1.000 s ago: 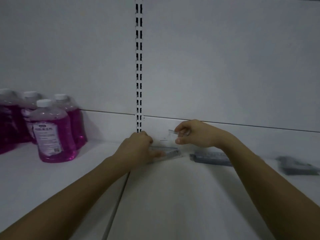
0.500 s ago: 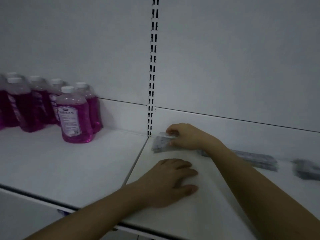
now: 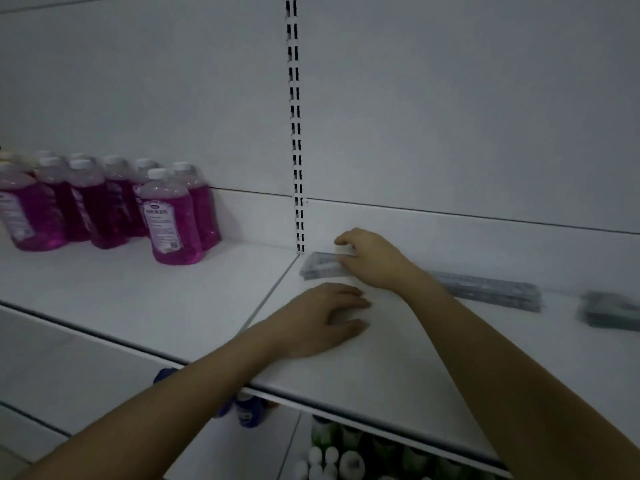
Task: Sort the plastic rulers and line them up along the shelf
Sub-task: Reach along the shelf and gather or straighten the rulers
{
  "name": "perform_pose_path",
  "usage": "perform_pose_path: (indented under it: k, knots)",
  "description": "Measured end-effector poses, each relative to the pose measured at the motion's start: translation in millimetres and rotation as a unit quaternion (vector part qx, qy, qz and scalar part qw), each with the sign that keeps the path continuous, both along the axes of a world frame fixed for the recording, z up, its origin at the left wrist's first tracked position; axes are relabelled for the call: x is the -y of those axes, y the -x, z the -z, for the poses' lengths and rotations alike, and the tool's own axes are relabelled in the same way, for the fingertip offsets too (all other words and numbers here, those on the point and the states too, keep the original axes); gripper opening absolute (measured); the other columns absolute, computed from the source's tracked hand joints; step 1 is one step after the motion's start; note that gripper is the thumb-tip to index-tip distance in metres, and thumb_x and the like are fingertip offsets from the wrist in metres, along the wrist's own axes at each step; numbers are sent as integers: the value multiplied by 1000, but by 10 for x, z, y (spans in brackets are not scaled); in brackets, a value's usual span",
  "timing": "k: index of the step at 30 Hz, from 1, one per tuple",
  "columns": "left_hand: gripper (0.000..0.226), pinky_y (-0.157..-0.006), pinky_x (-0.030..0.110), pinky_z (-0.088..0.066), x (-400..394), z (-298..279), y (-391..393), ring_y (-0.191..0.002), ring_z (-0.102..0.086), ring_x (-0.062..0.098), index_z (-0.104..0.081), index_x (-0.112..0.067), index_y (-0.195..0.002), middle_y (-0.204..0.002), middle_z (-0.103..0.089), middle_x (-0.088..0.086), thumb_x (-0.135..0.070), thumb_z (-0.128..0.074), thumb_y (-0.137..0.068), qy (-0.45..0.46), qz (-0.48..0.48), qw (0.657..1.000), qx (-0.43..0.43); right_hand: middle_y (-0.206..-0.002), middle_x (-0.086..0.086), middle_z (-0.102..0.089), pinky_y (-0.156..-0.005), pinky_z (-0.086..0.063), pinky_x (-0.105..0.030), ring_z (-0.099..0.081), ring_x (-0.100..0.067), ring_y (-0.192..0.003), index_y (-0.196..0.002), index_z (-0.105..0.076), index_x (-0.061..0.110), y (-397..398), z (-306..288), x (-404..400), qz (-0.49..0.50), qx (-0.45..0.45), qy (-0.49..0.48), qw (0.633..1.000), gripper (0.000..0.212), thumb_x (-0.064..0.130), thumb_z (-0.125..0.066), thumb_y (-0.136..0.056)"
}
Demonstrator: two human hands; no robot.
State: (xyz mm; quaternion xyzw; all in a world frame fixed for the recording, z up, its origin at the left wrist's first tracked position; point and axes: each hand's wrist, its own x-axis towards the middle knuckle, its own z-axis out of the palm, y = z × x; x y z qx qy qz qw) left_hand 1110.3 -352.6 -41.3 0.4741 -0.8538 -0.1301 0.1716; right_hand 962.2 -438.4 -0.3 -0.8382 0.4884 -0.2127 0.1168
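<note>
A small stack of clear plastic rulers (image 3: 320,265) lies at the back of the white shelf (image 3: 398,368), beside the slotted upright. My right hand (image 3: 372,259) rests on the stack's right end, fingers bent over the top ruler. My left hand (image 3: 322,322) lies palm down on the bare shelf in front of the stack, fingers relaxed, holding nothing. A second, darker row of rulers (image 3: 491,289) lies further right along the back wall, partly hidden by my right forearm. A third pile of rulers (image 3: 609,311) sits at the right edge.
Several purple liquid bottles (image 3: 173,223) stand on the left shelf section. The slotted metal upright (image 3: 296,133) divides the back wall. Below the shelf's front edge, bottles with blue (image 3: 247,410) and white caps (image 3: 325,459) stand on a lower shelf.
My right hand lowered a ruler onto the stack by the upright. My left hand left the stack and came back to lie flat on the shelf. The view shifted right and down.
</note>
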Motion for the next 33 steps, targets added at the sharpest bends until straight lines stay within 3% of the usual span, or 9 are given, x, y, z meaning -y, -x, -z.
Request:
perform_pose_path:
  k: [9, 13, 19, 25, 33]
  knots:
    - [38, -109, 27, -33, 8, 22, -17, -128, -41, 0, -54, -38, -129, -140, -47, -19, -51, -46, -94, -3, -3, 1000, 3, -125, 1, -60, -87, -44, -29, -56, -16, -103, -124, -60, 19, 372, -5, -621, 79, 20, -16, 996, 33, 35, -52, -97]
    - [38, -105, 28, -36, -51, -7, -10, -129, -41, 5, -52, -37, -131, -140, -47, -18, -48, -44, -96, 13, -8, 1000, 24, -117, 3, -62, -90, -49, -37, -59, -19, -105, -117, -61, 21, 538, -5, -1034, 161, 12, -38, 986, 31, 40, -50, -96]
    - [53, -104, 44, -37, -216, -159, 316, -129, -42, 26, -40, -28, -142, -146, -41, 3, -52, -31, -97, 30, -31, 988, 150, -135, 1, -54, -96, -43, -37, -52, -20, -118, -131, -53, 24, 779, 50, -1816, 281, -56, -80, 955, 44, 47, -45, -96]
    - [56, -108, 48, -29, -655, -289, 958, -134, -37, 27, -42, -34, -141, -150, -38, -1, -61, -33, -93, -27, 48, 993, 101, -137, -3, -53, -99, -44, -43, -51, -23, -120, -135, -49, 21, 1206, 13, -2649, 382, -102, -90, 914, 48, 48, -43, -96]
    - [58, -105, 49, -31, -1585, -557, 1876, -133, -38, 27, -40, -34, -142, -149, -40, 0, -62, -36, -92, 9, 160, 982, 104, -137, -7, -53, -99, -44, -38, -51, -24, -121, -135, -51, 16, 1953, -236, -3665, 473, -85, -87, 872, 50, 47, -45, -97]
